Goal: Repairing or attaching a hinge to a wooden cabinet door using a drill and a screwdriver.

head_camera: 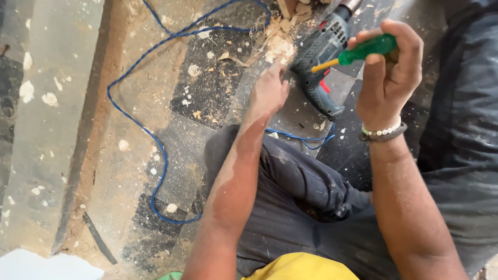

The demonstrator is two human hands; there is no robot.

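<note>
The right hand (386,72) gripped a green-handled screwdriver (363,50), its long axis pointing toward eight o'clock, while the nearer left hand (270,93), fingers together, pressed the floor (207,88) beside the drill (321,67) at its three o'clock.

Green-handled screwdriver (363,51) held aloft, grey drill (321,62) lying on floor

Drill (321,62) on floor (171,155) between hands, cable (155,140) looping left, screwdriver (363,51) above drill
</note>
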